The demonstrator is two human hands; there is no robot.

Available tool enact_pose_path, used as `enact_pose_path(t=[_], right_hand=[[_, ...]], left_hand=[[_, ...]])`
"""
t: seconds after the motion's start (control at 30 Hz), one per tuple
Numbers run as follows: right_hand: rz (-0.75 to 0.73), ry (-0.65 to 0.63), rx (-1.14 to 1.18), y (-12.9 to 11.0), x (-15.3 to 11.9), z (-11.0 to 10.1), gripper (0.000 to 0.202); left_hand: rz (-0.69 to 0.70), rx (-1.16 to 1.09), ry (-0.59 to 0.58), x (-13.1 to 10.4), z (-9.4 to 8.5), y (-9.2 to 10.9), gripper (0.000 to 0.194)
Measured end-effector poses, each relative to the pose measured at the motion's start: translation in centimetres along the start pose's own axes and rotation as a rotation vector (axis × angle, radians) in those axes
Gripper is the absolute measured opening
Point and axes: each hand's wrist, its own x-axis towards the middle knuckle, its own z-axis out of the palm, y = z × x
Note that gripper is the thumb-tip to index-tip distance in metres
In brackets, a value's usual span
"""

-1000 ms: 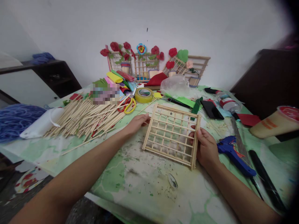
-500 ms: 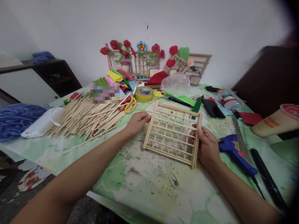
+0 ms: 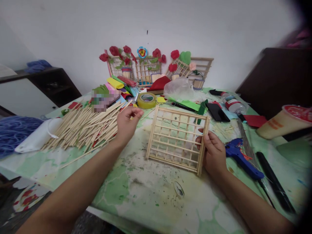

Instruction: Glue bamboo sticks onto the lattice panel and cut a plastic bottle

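Note:
A square lattice of thin wooden sticks (image 3: pixel 175 140) is tilted up over the table, its right side gripped by my right hand (image 3: pixel 214 152). The thumb lies on the near face and the fingers reach behind the frame. My left hand (image 3: pixel 128 125) is raised to the left of the lattice, apart from it. Its thumb and fingertips are pinched together; whatever is between them, if anything, is too small to make out. Behind that hand lies a loose heap of wooden sticks (image 3: pixel 80 126), and a roll of yellow tape (image 3: pixel 146 100) is just past it.
A blue glue gun (image 3: pixel 243 161) lies beside my right wrist, near a black phone (image 3: pixel 217 112) and a drink cup (image 3: pixel 284 122). Blue yarn (image 3: pixel 18 133) sits far left. Red paper flowers (image 3: pixel 114 51) on stick frames lean against the wall behind coloured paper rolls (image 3: pixel 115 83).
My left hand has left the lattice's left edge and moved left and up, its fingertips pinched. My right hand still holds the lattice. The view has shifted slightly.

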Motion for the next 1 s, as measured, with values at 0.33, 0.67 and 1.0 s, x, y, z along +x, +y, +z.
enact_pose_path(t=[0.33, 0.67, 1.0], right_hand=[[-0.129, 0.014, -0.075, -0.7, -1.3, 0.3, 0.030], [-0.212, 0.020, -0.205, -1.0, -1.5, 0.4, 0.034], [-0.273, 0.003, -0.275, -0.9, -1.8, 0.0, 0.034]], left_hand=[[0.432, 0.373, 0.000, -2.2, 0.0, 3.0, 0.013], [0.511, 0.544, -0.147, -3.4, 0.6, 4.5, 0.024], [0.470, 0.622, -0.147, -3.6, 0.5, 4.8, 0.020]])
